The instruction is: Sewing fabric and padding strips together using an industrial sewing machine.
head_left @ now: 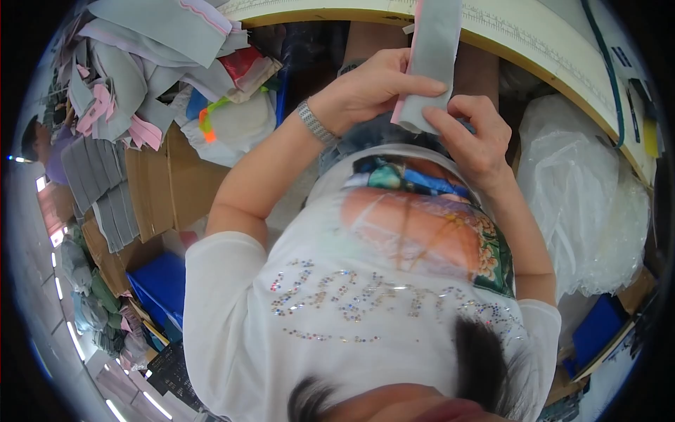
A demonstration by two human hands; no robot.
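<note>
A long grey fabric strip (437,49) with a pink edge runs from the table edge down to my lap. My left hand (376,83), a metal-band watch on its wrist, pinches the strip from the left side, thumb laid across its face and fingers behind. At the strip's lower end, my right hand (477,133) presses its thumb onto the folded or curled end, with the other fingers bent. Part of a small dark blue thing shows by the right fingers; I cannot make out what it is.
A pale table edge (316,13) with ruler markings curves across the front. Grey and pink fabric pieces (151,42) heap up at the left, above a cardboard box (172,186). Clear plastic bags (573,197) hang at the right. Another person (53,151) is at the far left.
</note>
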